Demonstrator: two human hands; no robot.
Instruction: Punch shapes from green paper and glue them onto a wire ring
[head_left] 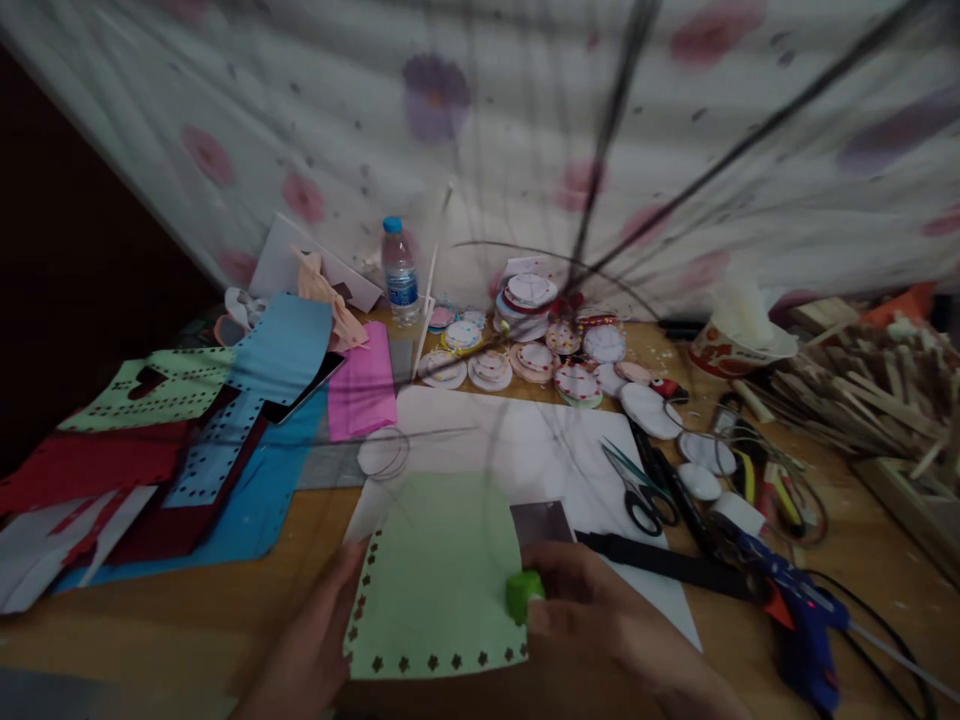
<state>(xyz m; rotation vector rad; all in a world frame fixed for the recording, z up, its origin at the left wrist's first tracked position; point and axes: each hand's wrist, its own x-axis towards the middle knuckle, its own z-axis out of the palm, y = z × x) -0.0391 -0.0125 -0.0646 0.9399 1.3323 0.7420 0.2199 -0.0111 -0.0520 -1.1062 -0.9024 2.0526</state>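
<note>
the left hand [328, 618] grasps the left edge of a light-green paper sheet [439, 570] (flower-shaped holes line its left and bottom edges) over the brown wooden tabletop [202, 620]; the right hand [592, 615] grips a small rounded bright-green craft punch [521, 597] at the sheet's right edge.

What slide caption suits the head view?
Left hand holds a flower-punched green sheet; right hand grips a small green tool.

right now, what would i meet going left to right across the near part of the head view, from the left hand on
Left hand, pale green sheet, bright green object, right hand, blue glue gun.
</note>
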